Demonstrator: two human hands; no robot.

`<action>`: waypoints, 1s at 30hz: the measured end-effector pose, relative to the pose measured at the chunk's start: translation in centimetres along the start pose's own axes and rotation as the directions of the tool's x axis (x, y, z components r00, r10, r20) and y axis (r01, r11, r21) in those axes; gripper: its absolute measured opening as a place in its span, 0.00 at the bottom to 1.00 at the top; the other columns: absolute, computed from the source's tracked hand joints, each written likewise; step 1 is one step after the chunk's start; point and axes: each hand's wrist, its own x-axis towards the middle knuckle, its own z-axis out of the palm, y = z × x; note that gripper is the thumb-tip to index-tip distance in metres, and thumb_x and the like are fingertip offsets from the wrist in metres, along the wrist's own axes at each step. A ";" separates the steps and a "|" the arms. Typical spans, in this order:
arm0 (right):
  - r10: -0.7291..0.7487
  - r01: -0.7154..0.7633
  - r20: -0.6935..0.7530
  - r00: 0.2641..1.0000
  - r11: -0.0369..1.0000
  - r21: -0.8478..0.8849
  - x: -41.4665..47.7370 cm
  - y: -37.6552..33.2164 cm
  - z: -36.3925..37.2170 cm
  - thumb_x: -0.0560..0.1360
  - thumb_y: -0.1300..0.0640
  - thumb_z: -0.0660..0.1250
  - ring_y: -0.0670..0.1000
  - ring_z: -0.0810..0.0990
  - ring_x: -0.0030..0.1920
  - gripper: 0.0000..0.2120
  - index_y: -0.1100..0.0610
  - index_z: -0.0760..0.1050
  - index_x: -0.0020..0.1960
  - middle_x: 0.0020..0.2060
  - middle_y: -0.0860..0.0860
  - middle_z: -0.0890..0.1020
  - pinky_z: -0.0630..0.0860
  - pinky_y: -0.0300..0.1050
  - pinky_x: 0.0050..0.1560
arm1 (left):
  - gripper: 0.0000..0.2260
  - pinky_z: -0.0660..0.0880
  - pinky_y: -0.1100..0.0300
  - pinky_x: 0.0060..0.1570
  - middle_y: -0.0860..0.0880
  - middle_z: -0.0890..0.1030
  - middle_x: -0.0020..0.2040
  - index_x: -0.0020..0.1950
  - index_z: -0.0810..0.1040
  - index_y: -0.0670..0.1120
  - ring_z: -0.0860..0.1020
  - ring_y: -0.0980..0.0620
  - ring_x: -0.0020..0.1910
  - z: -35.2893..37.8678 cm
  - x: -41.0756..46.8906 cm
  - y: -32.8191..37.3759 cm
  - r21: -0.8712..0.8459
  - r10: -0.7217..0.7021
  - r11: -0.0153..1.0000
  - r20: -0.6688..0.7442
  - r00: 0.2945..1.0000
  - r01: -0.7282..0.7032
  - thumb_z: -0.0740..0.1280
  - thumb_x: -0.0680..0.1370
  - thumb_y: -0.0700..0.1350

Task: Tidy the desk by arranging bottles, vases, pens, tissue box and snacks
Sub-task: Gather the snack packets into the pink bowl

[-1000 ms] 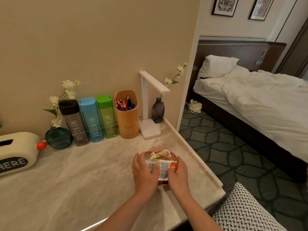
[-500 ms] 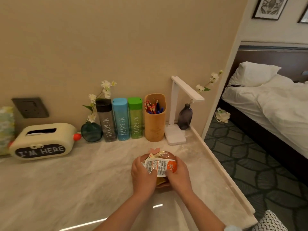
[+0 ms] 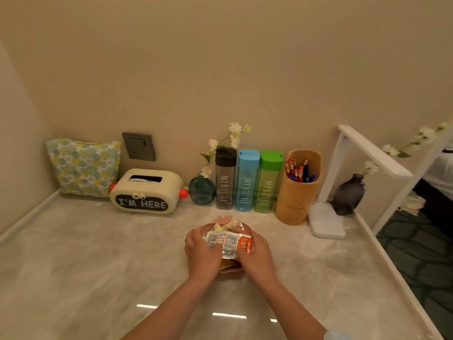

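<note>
On the desk, both hands cupping crinkled white-orange snack packet, apparently atop brown bowl

— What sits on your marble desk?

— Along your back wall: floral pouch, tissue box, green vase, black bottle, blue bottle, green bottle, pen holder, lamp base, grey vase. Nearer you, a snack dish.

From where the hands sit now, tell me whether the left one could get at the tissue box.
Probably yes: bare desk lies between the left hand and the tissue box, but the hand must first leave the snack bowl.
</note>
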 end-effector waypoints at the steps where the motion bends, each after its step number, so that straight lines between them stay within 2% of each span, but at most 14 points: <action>1: -0.011 0.011 0.018 1.000 1.000 0.003 0.0 -0.8 0.7 0.65 0.50 0.63 0.44 0.79 0.56 0.27 0.42 0.72 0.65 0.57 0.43 0.80 0.78 0.47 0.59 | 0.27 0.62 0.54 0.69 0.44 0.61 0.73 0.72 0.62 0.44 0.63 0.45 0.71 -0.7 0.5 -0.3 -0.002 -0.012 1.000 -0.015 1.000 0.012 0.67 0.75 0.41; 5: -0.036 0.035 0.064 0.997 0.999 0.015 0.1 -3.2 2.5 0.69 0.49 0.63 0.46 0.77 0.60 0.27 0.44 0.70 0.68 0.61 0.45 0.78 0.76 0.48 0.62 | 0.28 0.63 0.56 0.68 0.45 0.59 0.74 0.73 0.61 0.44 0.63 0.46 0.71 -2.6 2.3 -1.1 -0.029 -0.021 0.999 -0.028 0.999 0.020 0.67 0.75 0.40; 9: -0.068 0.067 0.072 0.995 0.998 0.013 0.7 -4.6 3.9 0.72 0.54 0.64 0.47 0.75 0.62 0.27 0.44 0.68 0.70 0.64 0.47 0.76 0.74 0.47 0.65 | 0.31 0.62 0.58 0.69 0.46 0.53 0.76 0.75 0.58 0.43 0.60 0.46 0.73 -4.1 4.2 -1.7 -0.064 -0.004 0.998 0.031 1.000 0.006 0.67 0.75 0.38; 13: -0.026 0.026 0.054 0.998 1.000 0.011 1.5 -5.7 4.7 0.73 0.58 0.66 0.47 0.74 0.61 0.27 0.45 0.67 0.71 0.64 0.48 0.74 0.71 0.41 0.62 | 0.33 0.59 0.64 0.65 0.47 0.50 0.76 0.76 0.55 0.45 0.58 0.47 0.74 -4.9 6.0 -2.0 -0.122 0.053 0.992 0.108 0.993 -0.040 0.67 0.75 0.35; 17: 0.012 -0.013 0.017 1.000 1.000 0.021 2.0 -6.2 5.2 0.74 0.58 0.67 0.48 0.73 0.62 0.28 0.46 0.66 0.72 0.65 0.50 0.73 0.70 0.41 0.62 | 0.34 0.58 0.68 0.62 0.48 0.48 0.76 0.77 0.53 0.46 0.57 0.50 0.74 -5.4 7.5 -2.0 -0.165 0.101 0.984 0.182 0.978 -0.071 0.65 0.75 0.32; 20: 0.036 -0.036 -0.016 0.999 0.999 0.027 2.1 -6.5 5.6 0.74 0.58 0.67 0.48 0.72 0.62 0.28 0.48 0.66 0.72 0.66 0.50 0.72 0.69 0.40 0.62 | 0.35 0.58 0.69 0.63 0.49 0.47 0.76 0.77 0.52 0.46 0.56 0.51 0.74 -5.4 8.1 -2.0 -0.186 0.114 0.980 0.211 0.971 -0.075 0.64 0.75 0.32; 23: 0.067 -0.065 -0.048 0.997 0.997 0.041 2.0 -6.8 5.9 0.73 0.59 0.67 0.48 0.72 0.63 0.28 0.49 0.66 0.72 0.67 0.51 0.71 0.71 0.44 0.65 | 0.36 0.59 0.68 0.62 0.50 0.47 0.77 0.77 0.51 0.47 0.56 0.51 0.74 -5.4 8.4 -2.2 -0.206 0.115 0.976 0.220 0.969 -0.069 0.65 0.75 0.32; 26: 0.090 -0.087 -0.048 0.995 0.994 0.063 1.9 -6.9 5.8 0.72 0.62 0.66 0.45 0.70 0.60 0.30 0.50 0.65 0.72 0.67 0.52 0.70 0.68 0.40 0.64 | 0.36 0.59 0.69 0.61 0.50 0.47 0.77 0.77 0.51 0.47 0.56 0.51 0.74 -5.5 8.3 -2.2 -0.194 0.109 0.979 0.221 0.969 -0.066 0.66 0.74 0.32; 28: 0.113 -0.109 -0.057 0.992 0.992 0.065 1.9 -6.9 5.7 0.73 0.62 0.66 0.48 0.70 0.64 0.30 0.52 0.63 0.73 0.69 0.52 0.67 0.67 0.40 0.64 | 0.36 0.60 0.68 0.61 0.51 0.47 0.77 0.77 0.52 0.47 0.56 0.50 0.74 -5.6 8.3 -2.1 -0.191 0.117 0.979 0.208 0.971 -0.077 0.67 0.74 0.33; 30: 0.151 -0.146 -0.072 0.986 0.987 0.068 1.9 -6.8 5.4 0.74 0.62 0.65 0.53 0.69 0.68 0.31 0.53 0.61 0.75 0.72 0.52 0.64 0.68 0.45 0.68 | 0.36 0.60 0.66 0.62 0.51 0.48 0.77 0.77 0.53 0.48 0.56 0.50 0.75 -5.8 8.1 -1.9 -0.187 0.121 0.979 0.190 0.974 -0.085 0.68 0.74 0.34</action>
